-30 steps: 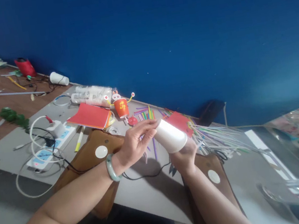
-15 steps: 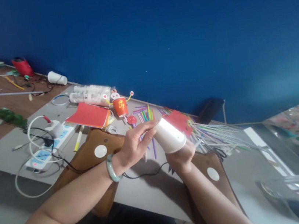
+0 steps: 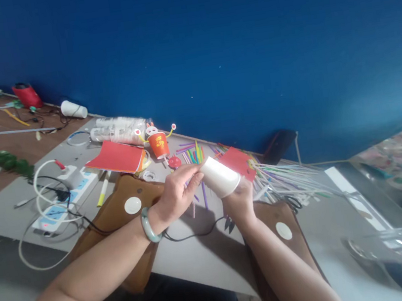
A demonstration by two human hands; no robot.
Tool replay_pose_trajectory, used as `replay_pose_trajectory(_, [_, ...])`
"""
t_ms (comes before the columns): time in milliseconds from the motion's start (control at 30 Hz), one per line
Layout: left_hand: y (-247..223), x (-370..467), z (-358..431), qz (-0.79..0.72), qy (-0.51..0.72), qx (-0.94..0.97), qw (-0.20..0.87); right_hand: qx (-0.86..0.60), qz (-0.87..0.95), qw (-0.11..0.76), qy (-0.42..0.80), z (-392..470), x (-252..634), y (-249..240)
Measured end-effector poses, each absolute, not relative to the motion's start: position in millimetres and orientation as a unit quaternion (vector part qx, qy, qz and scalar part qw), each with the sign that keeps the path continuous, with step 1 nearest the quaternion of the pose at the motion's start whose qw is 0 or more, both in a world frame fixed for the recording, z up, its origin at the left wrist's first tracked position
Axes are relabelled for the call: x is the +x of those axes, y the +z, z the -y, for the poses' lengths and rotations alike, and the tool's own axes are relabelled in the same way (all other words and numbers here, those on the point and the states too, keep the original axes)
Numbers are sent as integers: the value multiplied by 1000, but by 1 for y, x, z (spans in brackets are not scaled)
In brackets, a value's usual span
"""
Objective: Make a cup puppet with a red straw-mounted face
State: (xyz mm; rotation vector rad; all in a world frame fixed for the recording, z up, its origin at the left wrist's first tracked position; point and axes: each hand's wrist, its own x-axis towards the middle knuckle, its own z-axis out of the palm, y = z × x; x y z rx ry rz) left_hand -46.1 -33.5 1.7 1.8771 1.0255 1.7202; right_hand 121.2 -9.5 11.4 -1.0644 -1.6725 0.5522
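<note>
A plain white paper cup (image 3: 221,176) is held tilted above the table, its narrow base up and left and its wide rim down and right. With thumb and fingers together, my left hand (image 3: 177,191) grips the base end. My right hand (image 3: 239,206) is at the rim, its fingers mostly hidden behind the cup. Beyond the hands stands a red cup figure (image 3: 159,145) with yellow arms and a rabbit-like head. A small red cut-out face (image 3: 174,161) lies in front of it, near coloured sticks (image 3: 193,155).
A power strip (image 3: 62,202) with cables lies at left, by red paper sheets (image 3: 115,156) and wrapped paper cups (image 3: 119,131). Brown bear-shaped mats (image 3: 118,202) lie under both forearms. Scissors (image 3: 293,202) and a bundle of pale pipe cleaners (image 3: 286,173) are at right. A blue wall (image 3: 188,62) rises behind.
The white cup and my right hand have shifted slightly left and up. My left hand keeps its grip on the base end. The whole view has shifted a little.
</note>
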Motion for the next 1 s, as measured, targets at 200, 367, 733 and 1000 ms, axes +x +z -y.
replay_pose_trajectory(200, [2, -45, 35, -374, 609, 665, 215, -362, 781, 509, 15, 4, 132, 6])
replay_pose_trajectory(367, [-3, -46, 33, -387, 611, 671, 165, -426, 691, 493, 312, 4, 124, 11])
replay_pose_trajectory(733, [-25, -37, 14, -381, 687, 461, 412, -438, 661, 464, 395, -2, 112, 4])
replay_pose_trajectory(1000, [-17, -55, -6, -370, 769, 260, 452, -615, 779, 113, 47, -18, 126, -7])
